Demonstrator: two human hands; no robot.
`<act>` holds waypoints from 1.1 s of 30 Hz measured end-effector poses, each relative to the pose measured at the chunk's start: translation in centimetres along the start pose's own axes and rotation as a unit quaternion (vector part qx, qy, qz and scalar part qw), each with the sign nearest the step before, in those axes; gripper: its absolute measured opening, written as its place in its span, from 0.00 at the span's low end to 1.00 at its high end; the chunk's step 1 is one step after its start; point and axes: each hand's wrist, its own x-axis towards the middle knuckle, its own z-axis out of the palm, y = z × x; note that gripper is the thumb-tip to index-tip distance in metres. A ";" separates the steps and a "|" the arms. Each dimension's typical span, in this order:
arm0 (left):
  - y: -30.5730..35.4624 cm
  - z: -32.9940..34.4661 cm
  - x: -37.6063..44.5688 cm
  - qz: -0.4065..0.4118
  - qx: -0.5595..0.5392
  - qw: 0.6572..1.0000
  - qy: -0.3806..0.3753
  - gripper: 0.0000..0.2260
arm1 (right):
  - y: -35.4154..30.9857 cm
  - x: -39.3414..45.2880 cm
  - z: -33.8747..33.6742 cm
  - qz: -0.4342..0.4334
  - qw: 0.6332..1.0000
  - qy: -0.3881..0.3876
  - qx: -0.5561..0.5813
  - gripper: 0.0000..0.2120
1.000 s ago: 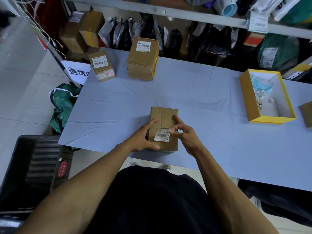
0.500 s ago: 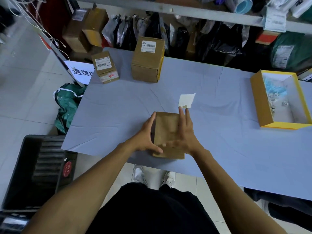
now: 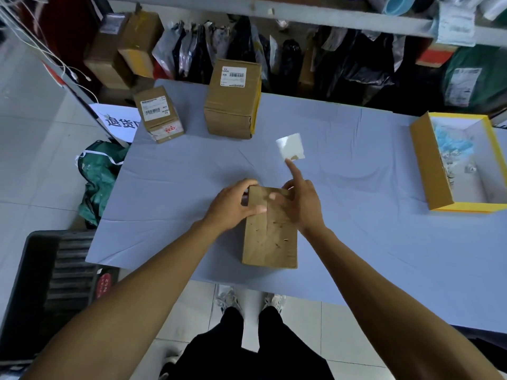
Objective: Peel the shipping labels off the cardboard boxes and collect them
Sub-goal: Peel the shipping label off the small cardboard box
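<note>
We see the peeled label [image 3: 290,146] stuck to our right hand's [image 3: 301,200] outstretched index fingertip, beyond the stripped box [image 3: 270,229] our left hand [image 3: 233,202] grips, yellow tray [image 3: 428,165] lying rightward.

The peeled label [image 3: 290,146] has left the box [image 3: 270,229], now stuck to the right hand [image 3: 303,201].
</note>
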 end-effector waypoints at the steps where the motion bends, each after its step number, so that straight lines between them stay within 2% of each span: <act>1: 0.0 0.0 -0.5 0.009 0.013 0.999 -0.032 0.47 | 0.5 -0.4 -0.6 0.007 0.998 -0.027 0.049 0.51; 3: 0.1 0.4 -1.9 0.050 0.088 0.991 -0.091 0.64 | 1.4 -2.3 -1.7 -0.027 0.991 -0.118 0.048 0.64; 5: 0.3 1.3 -2.4 0.086 0.169 0.976 -0.106 0.68 | 2.4 -3.8 -1.8 -0.046 0.979 -0.196 0.004 0.69; 6: 0.4 1.7 -2.1 0.081 0.170 0.977 -0.100 0.68 | 2.7 -4.0 -1.8 -0.027 0.977 -0.210 0.015 0.68; 8: 0.8 1.9 -0.6 0.052 0.125 0.989 -0.067 0.58 | 2.9 -3.4 -1.6 0.016 0.983 -0.171 0.066 0.62; 11: 1.4 1.3 2.4 0.045 0.100 0.994 0.007 0.27 | 2.1 -1.1 -1.8 0.021 0.998 -0.058 0.027 0.43; 12: 1.6 1.1 3.1 0.041 0.083 0.995 0.040 0.19 | 2.0 -0.6 -2.1 0.016 0.999 -0.036 0.027 0.41; 13: 1.7 1.0 3.3 0.042 0.050 0.996 0.060 0.18 | 2.0 -0.4 -2.5 0.015 0.998 -0.034 0.053 0.43; 14: 1.8 0.7 3.0 0.043 0.018 0.998 0.051 0.24 | 2.2 -0.7 -3.0 0.017 0.995 -0.058 0.084 0.49; 16: 1.7 0.4 0.4 0.043 0.014 0.998 -0.042 0.51 | 3.0 -2.5 -4.0 -0.004 0.986 -0.144 0.085 0.63; 17: 1.4 0.6 -1.3 0.055 0.051 0.993 -0.087 0.61 | 3.4 -3.9 -3.9 -0.035 0.982 -0.177 0.049 0.68; 19: 0.7 1.7 -3.7 0.088 0.141 0.977 -0.132 0.68 | 3.9 -6.0 -2.4 -0.069 0.975 -0.210 0.033 0.70; 21: 0.1 2.7 -3.9 0.087 0.116 0.984 -0.106 0.67 | 4.0 -6.5 -0.7 -0.034 0.976 -0.190 0.105 0.68; 23: 0.2 2.7 -2.2 0.053 0.046 0.997 -0.042 0.64 | 3.7 -5.6 -0.1 0.011 0.981 -0.111 0.157 0.59; 25: 0.6 2.2 -0.2 0.040 0.045 0.998 0.015 0.57 | 2.7 -4.2 -0.4 0.046 0.992 -0.026 0.112 0.48; 27: 0.7 2.5 1.6 0.049 0.077 0.993 0.074 0.45 | 1.9 -2.7 -0.6 0.063 0.997 0.036 0.035 0.41; 30: 1.3 2.6 3.1 0.042 0.088 0.985 0.142 0.21 | 1.0 -0.8 -0.8 0.074 0.994 0.062 -0.048 0.39; 31: 1.2 2.5 3.2 0.035 0.068 0.984 0.160 0.16 | 1.0 -0.6 -0.9 0.087 0.993 0.055 -0.051 0.40; 33: 0.8 2.3 2.4 0.014 0.014 0.985 0.173 0.14 | 1.1 -1.5 -1.2 0.102 0.994 0.036 0.029 0.44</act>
